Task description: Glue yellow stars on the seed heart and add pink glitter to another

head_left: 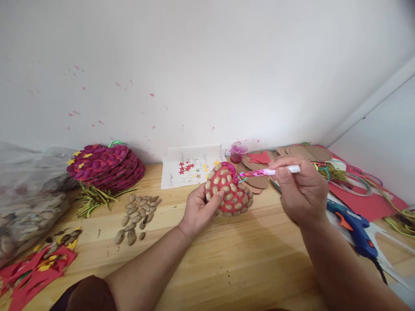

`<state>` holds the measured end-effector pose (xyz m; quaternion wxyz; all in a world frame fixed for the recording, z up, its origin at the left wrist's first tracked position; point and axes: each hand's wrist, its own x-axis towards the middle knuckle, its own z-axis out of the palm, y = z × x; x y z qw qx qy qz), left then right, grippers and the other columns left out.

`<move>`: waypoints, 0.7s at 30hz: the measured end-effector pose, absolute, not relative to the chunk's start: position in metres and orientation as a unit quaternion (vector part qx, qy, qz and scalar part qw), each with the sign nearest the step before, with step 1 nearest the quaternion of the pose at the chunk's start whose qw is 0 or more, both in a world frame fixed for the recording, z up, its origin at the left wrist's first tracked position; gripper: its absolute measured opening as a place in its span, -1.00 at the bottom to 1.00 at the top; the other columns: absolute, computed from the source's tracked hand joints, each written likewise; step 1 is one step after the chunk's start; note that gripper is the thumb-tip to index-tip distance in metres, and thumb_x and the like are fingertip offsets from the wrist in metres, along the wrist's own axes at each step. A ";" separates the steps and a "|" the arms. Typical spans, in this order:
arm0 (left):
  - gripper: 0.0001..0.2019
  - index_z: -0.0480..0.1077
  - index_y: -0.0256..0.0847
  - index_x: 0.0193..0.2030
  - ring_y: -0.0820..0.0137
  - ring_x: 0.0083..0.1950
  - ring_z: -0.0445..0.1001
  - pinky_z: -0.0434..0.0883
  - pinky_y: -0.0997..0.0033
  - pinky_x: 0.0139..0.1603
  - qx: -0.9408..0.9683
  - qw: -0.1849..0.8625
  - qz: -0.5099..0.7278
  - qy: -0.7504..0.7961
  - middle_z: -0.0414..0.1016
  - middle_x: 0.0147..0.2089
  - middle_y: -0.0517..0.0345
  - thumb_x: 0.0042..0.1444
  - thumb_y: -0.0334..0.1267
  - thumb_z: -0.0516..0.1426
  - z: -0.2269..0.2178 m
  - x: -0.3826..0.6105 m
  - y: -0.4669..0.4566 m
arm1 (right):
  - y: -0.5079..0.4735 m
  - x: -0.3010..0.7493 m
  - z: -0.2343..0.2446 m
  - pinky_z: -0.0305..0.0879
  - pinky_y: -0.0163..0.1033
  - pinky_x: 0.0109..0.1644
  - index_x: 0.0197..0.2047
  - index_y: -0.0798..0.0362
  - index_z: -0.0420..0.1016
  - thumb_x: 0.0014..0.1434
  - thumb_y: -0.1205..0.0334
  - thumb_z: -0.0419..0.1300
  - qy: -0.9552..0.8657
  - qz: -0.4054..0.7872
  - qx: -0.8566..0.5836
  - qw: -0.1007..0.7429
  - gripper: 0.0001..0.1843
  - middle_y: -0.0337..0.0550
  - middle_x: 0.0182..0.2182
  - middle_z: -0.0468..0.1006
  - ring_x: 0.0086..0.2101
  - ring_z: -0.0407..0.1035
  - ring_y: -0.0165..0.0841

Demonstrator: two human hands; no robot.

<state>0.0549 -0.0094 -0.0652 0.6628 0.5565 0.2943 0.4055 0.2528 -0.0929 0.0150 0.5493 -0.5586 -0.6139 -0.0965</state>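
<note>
My left hand [201, 209] grips a red heart-shaped piece [228, 190] covered with peanut shells, holding it tilted above the wooden table [233, 259]. My right hand [301, 192] pinches a white-handled brush [270, 172] whose pink-stained tip touches the top right edge of the heart, where some shells are painted magenta. A small cup of pink paint [238, 152] stands just behind the heart, by the wall.
Stacked magenta-painted pieces [106, 166] with yellow stars sit at back left, loose peanut shells [138, 214] near them, and a bag of shells [29, 203] far left. A sheet with star stickers [191, 166], cardboard cutouts [301, 152], red paper and a blue glue gun [353, 226] lie right.
</note>
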 end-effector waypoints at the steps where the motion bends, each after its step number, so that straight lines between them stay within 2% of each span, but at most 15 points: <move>1: -0.62 0.48 -0.23 -0.18 0.52 -0.55 0.35 0.39 0.52 -0.51 0.552 0.671 0.396 0.298 0.59 -0.39 0.18 0.12 0.08 0.33 -0.064 0.054 -0.010 | -0.093 0.253 0.015 0.38 -0.11 -0.12 -0.14 -0.06 0.52 0.40 0.22 0.15 -0.613 -0.086 -0.562 0.549 -0.89 -0.17 -0.25 0.58 -0.26 0.47 -0.28; 3: -0.58 0.43 -0.21 -0.27 0.58 -0.66 0.19 0.25 0.56 -0.64 0.545 0.685 0.378 0.302 0.44 -0.55 0.31 0.07 0.12 0.35 -0.060 0.054 -0.011 | -0.092 0.253 0.014 0.38 -0.13 -0.17 -0.15 -0.05 0.52 0.40 0.18 0.15 -0.616 -0.071 -0.568 0.541 -0.87 -0.16 -0.27 0.57 -0.30 0.47 -0.29; 5: -0.54 0.38 -0.19 -0.33 0.61 -0.71 0.12 0.16 0.57 -0.71 0.536 0.695 0.369 0.305 0.35 -0.61 0.37 0.02 0.16 0.36 -0.058 0.053 -0.011 | -0.092 0.253 0.014 0.38 -0.14 -0.22 -0.17 -0.04 0.52 0.40 0.14 0.16 -0.614 -0.060 -0.577 0.535 -0.85 -0.16 -0.31 0.57 -0.33 0.47 -0.29; 13: -0.50 0.33 -0.17 -0.36 0.60 -0.76 0.13 0.07 0.59 -0.79 0.519 0.708 0.359 0.317 0.33 -0.66 0.38 -0.02 0.20 0.37 -0.061 0.053 -0.008 | -0.091 0.256 0.016 0.33 -0.17 -0.34 -0.20 -0.03 0.52 0.41 0.07 0.15 -0.573 -0.044 -0.589 0.568 -0.79 -0.17 -0.40 0.54 -0.46 0.36 -0.34; 21: -0.49 0.33 -0.18 -0.34 0.61 -0.75 0.14 0.12 0.60 -0.80 0.512 0.713 0.354 0.323 0.35 -0.64 0.38 -0.04 0.20 0.38 -0.064 0.053 -0.007 | -0.089 0.258 0.014 0.29 -0.18 -0.38 -0.19 -0.02 0.53 0.39 0.05 0.16 -0.562 -0.022 -0.593 0.576 -0.78 -0.20 -0.47 0.48 -0.47 0.36 -0.32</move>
